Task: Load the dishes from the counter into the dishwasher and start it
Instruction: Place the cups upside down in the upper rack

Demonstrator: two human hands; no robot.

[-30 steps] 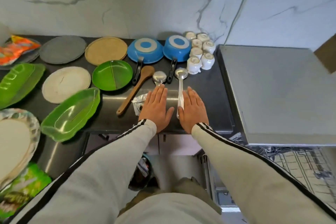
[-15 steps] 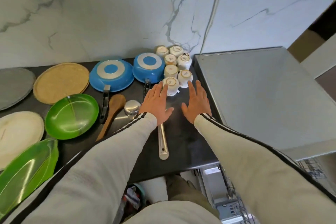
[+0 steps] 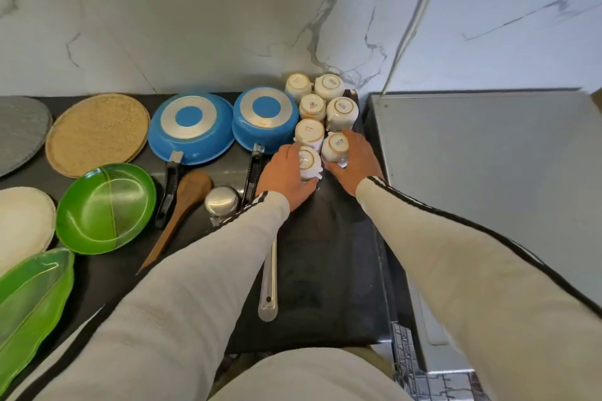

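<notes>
Seven white cups stand upside down in a tight cluster at the back right of the dark surface (image 3: 325, 270), against the marble wall. The left hand (image 3: 286, 176) curls round the nearest cup (image 3: 308, 161), fingers along its left side and thumb under its near edge. The right hand (image 3: 353, 163) wraps the neighbouring cup (image 3: 335, 146), fingers on its far right side and thumb at its near side. The two held cups touch each other, and both look to be resting on the surface.

Just right of the cups stands the dishwasher (image 3: 488, 189), its flat grey top level with the surface. A bit of wire rack (image 3: 439, 381) shows below its front edge.

Left of the cups lie two blue pans, bottoms up: the smaller pan (image 3: 265, 119) beside the cluster, the larger pan (image 3: 192, 127) next to it, both black handles pointing toward the person. Nearer lie a wooden spoon (image 3: 182, 208), a steel ladle bowl (image 3: 221, 202) and a long steel handle (image 3: 268, 280) partly under the left sleeve. Further left are a round green plate (image 3: 106, 208), a green leaf-shaped dish (image 3: 29, 299), a woven round mat (image 3: 97, 133), a grey plate (image 3: 19, 133) and a white plate (image 3: 22, 221).
</notes>
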